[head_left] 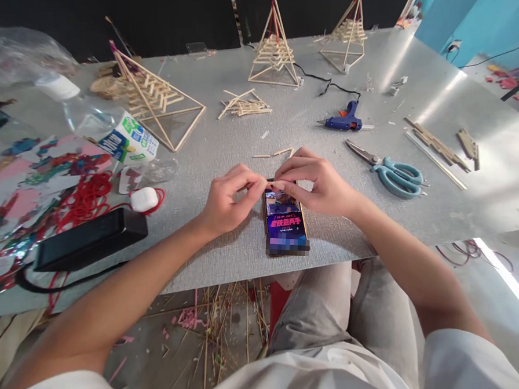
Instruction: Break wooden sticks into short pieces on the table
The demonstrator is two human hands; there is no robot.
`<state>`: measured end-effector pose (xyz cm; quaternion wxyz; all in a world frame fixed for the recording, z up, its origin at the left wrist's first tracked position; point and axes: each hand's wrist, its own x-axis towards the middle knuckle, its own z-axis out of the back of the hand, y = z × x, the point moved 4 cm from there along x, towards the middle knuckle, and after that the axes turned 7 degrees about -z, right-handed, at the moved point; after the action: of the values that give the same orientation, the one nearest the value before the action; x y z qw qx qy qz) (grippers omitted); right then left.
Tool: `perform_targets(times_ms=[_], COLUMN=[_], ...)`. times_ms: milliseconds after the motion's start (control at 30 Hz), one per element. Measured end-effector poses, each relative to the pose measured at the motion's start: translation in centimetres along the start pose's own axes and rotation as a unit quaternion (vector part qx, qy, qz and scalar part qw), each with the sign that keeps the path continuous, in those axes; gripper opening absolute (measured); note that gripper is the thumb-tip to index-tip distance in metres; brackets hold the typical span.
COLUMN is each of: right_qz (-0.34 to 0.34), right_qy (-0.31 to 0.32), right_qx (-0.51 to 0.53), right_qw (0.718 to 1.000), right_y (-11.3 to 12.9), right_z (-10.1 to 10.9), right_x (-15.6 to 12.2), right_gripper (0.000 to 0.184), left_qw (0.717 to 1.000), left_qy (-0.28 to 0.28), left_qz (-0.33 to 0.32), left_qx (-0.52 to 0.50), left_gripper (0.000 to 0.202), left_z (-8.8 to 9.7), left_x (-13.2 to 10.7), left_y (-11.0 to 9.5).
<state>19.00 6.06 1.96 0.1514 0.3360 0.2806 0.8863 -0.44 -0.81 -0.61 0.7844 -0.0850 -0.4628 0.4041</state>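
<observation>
My left hand (231, 199) and my right hand (316, 183) meet fingertip to fingertip just above a phone (284, 222) lying on the grey table (227, 140). Both hands pinch a small thin wooden stick between thumb and forefinger; the stick is mostly hidden by the fingers. The phone's screen is lit. A few short stick pieces (275, 153) lie just beyond my hands.
Three stick pyramids stand on the table: left (153, 99), back centre (275, 47), back right (348, 34). A stick pile (244, 105), blue glue gun (345, 120), teal scissors (393, 172), flat sticks (438, 147), a bottle (102, 122), earbud case (144, 199) and black box (89, 238) lie around.
</observation>
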Motion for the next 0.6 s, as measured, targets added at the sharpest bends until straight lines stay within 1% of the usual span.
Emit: perform_targets(times_ms=[67,100,133,167,233,300,367,433,500,533,600], right_qz=[-0.002,-0.003,-0.005,-0.008,-0.018,-0.043,-0.093,-0.144,-0.164,-0.160,-0.137], right_qy=[0.001,0.003,0.006,0.007,0.007,0.028,0.085,0.164,0.220,0.231,0.220], right_qx=[-0.004,-0.009,-0.012,-0.010,0.005,0.032,0.056,0.072,0.076,0.075,0.076], right_qw=[1.000,1.000,1.000,1.000,1.000,0.998,0.990,0.973,0.959,0.957,0.963], right_y=[-0.4,-0.6,-0.8,-1.0,-1.3,-1.5,-1.6,-1.7,-1.5,-1.4,-1.2], right_z=[-0.3,-0.5,-0.7,-0.8,-0.8,-0.6,-0.3,-0.2,-0.1,0.0,0.0], right_x=[0.1,0.1,0.1,0.2,0.5,1.0,1.5,1.9,2.2,2.4,2.6], right_gripper=[0.032,0.033,0.033,0.032,0.026,0.021,0.020,0.024,0.028,0.029,0.031], left_qw=[0.987,0.978,0.972,0.970,0.975,0.983,0.990,0.994,0.994,0.992,0.986], left_qy=[0.014,0.015,0.012,0.006,-0.001,0.003,0.011,0.018,0.026,0.029,0.028], left_qz=[0.117,0.155,0.178,0.186,0.174,0.139,0.099,0.070,0.069,0.080,0.121], left_qx=[-0.110,-0.140,-0.154,-0.155,-0.141,-0.121,-0.099,-0.083,-0.085,-0.092,-0.115], left_gripper=[0.038,0.041,0.044,0.045,0.047,0.045,0.039,0.032,0.028,0.028,0.033], left_z=[-0.7,-1.0,-1.2,-1.3,-1.3,-1.1,-0.9,-0.7,-0.6,-0.6,-0.7], left_x=[-0.4,-0.6,-0.7,-0.8,-0.7,-0.5,-0.3,-0.2,-0.3,-0.4,-0.6], left_y=[1.2,1.7,2.1,2.3,2.3,2.0,1.5,1.1,1.1,1.2,1.7])
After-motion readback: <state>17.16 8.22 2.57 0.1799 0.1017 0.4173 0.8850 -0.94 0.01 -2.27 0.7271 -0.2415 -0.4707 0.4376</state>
